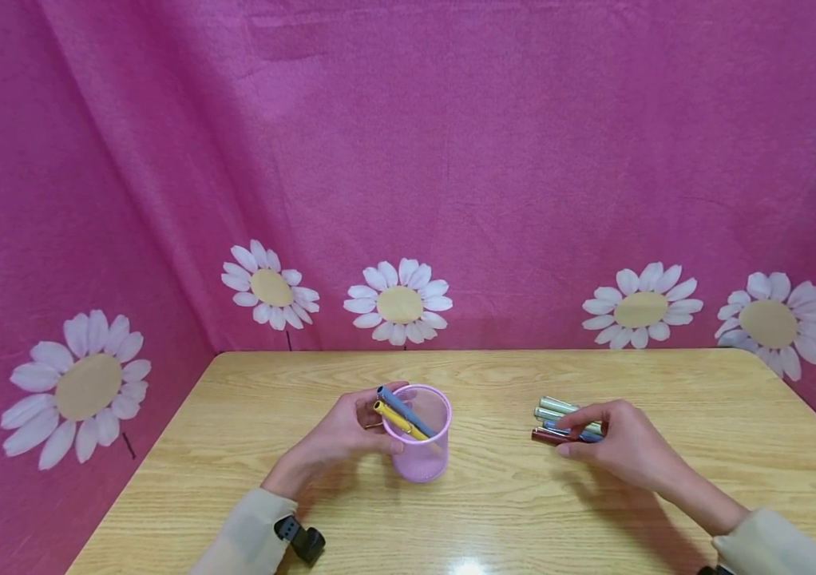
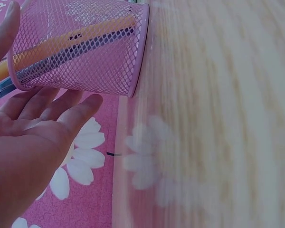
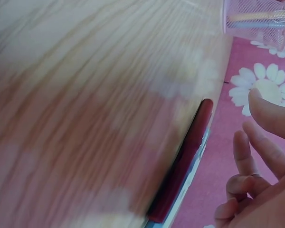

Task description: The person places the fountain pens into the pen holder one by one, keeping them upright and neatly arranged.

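A pink mesh pen cup (image 1: 424, 463) stands upright on the wooden table. My left hand (image 1: 346, 427) holds it from the left, thumb on the near side and fingers round the far side. Inside lean a yellow pen (image 1: 398, 418) and a grey-blue pen (image 1: 408, 410), their ends above the rim. Off to the right, my right hand (image 1: 627, 449) hovers over a row of pens, thumb and fingers apart. Nearest in that row is a dark red pen (image 3: 183, 161), with a blue pen (image 1: 591, 436) and pale green pens (image 1: 556, 405) behind it.
Bare wood of the table (image 1: 487, 511) lies between the cup and the pens. A magenta cloth (image 1: 494, 176) with white daisies hangs behind the table and along its left side. A black strap (image 1: 300, 540) is round the left sleeve.
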Demonstrator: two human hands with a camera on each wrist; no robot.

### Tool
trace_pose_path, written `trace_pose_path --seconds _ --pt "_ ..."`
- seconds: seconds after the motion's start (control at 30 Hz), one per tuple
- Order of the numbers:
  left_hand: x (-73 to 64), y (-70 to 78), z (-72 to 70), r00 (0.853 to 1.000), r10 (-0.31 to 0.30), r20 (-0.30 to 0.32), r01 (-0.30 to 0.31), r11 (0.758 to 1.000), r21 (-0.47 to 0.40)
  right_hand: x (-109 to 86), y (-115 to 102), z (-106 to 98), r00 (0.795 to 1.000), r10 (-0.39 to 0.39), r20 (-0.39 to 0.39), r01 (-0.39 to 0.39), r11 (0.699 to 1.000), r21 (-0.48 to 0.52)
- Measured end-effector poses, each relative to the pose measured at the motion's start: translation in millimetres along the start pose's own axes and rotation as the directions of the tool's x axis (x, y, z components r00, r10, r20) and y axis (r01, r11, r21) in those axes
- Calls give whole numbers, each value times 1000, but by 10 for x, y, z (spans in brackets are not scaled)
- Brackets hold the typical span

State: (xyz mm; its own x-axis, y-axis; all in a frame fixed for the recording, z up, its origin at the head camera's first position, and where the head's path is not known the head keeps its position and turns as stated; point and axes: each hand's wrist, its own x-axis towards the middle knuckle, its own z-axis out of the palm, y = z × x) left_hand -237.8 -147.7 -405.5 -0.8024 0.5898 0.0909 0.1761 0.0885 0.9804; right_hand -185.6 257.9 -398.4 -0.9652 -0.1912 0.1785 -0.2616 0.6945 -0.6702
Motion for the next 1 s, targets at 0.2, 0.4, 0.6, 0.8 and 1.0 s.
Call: trace_pose_path --seconds 0.2,0.4,0.6,0.8,1.0 --pt "10 -13 -10 1000 4 -6 -4 1000 -5 -12 86 -40 1000 -15 4 15 998 -57" --pt "-2 -20 -11 1000 -25 -8 25 1000 -2 -37 132 -69 999 17 31 -15 998 -57" --pt "7 -10 -10 1000 -1 -6 1 1000 8 -51 177 -88 1000 6 18 -5 998 -62" --pt "10 -15 -8 1000 23 -5 -23 1000 4 -67 219 -104 1000 -17 -1 17 998 -64" --pt "-3 -31 -7 1000 16 -10 -16 1000 -2 -78 263 -114 1000 -27 -8 26 997 -71"
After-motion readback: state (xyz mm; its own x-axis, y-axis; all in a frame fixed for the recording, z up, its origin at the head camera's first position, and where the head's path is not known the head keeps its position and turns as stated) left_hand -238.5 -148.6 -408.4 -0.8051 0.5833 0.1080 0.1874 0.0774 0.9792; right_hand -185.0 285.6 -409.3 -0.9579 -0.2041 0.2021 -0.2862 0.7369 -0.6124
